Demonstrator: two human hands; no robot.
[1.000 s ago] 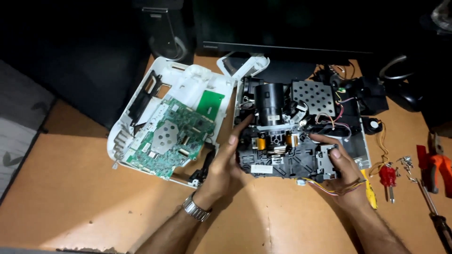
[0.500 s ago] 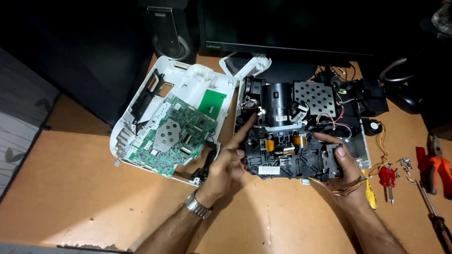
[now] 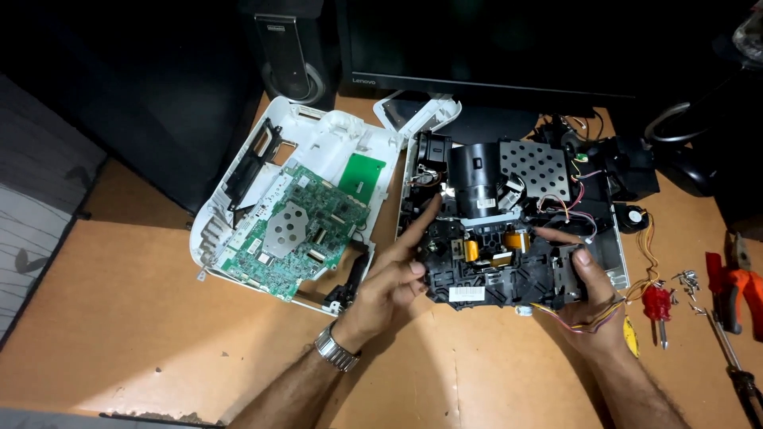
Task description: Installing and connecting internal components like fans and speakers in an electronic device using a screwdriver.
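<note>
Got both hands on the black optics block (image 3: 493, 266): left hand (image 3: 395, 280) gripping its left side, right hand (image 3: 590, 295) clamped round the right corner.

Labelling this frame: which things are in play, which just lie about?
In play: left hand and right hand gripping black lens-and-optics block.

Lying about: white plastic shell with green circuit board, red-handled screwdriver, orange pliers, loose screws.

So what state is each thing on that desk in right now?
Black optical assembly: exposed, gripped on both sides.
Left hand: on the assembly's left edge, forefinger extended.
Right hand: grips its right end.
White casing: opened, lying flat.
Green circuit board: bare, seated in the casing.
Monitor: dark.
</note>
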